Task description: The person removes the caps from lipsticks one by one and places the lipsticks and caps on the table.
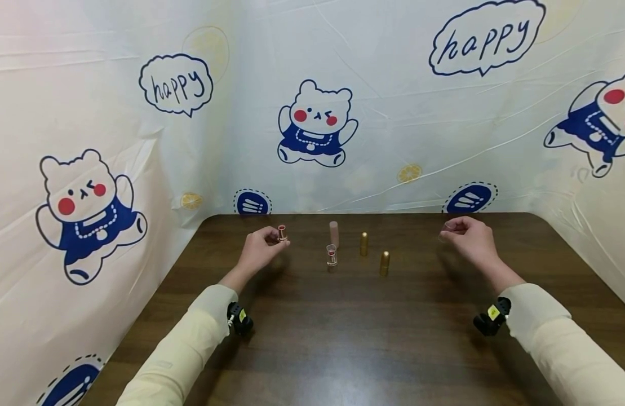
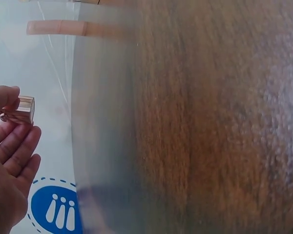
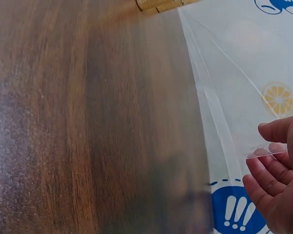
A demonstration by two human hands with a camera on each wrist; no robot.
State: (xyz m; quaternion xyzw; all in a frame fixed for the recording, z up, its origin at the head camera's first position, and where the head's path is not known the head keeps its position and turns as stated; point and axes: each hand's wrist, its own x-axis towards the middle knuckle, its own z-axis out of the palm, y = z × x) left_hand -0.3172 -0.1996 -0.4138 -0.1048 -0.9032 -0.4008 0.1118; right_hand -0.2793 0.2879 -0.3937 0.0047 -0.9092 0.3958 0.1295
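Observation:
At the left of the table, my left hand (image 1: 258, 248) pinches an uncapped lipstick (image 1: 282, 234) between thumb and fingers. Its base is shiny rose gold, and a reddish tip shows on top in the head view. In the left wrist view the lipstick (image 2: 25, 110) lies sideways across the fingers. Over at the right, my right hand (image 1: 471, 239) pinches a clear cap (image 3: 264, 152), thin and see-through, with faint lettering. The two hands are well apart, both above the far part of the table.
Between the hands, a pink tube (image 1: 334, 234), a lipstick with a clear top (image 1: 332, 256) and two gold tubes (image 1: 364, 244) stand upright on the brown wooden table (image 1: 312, 321). A printed sheet (image 1: 383, 141) hangs behind the table's far edge and along its sides.

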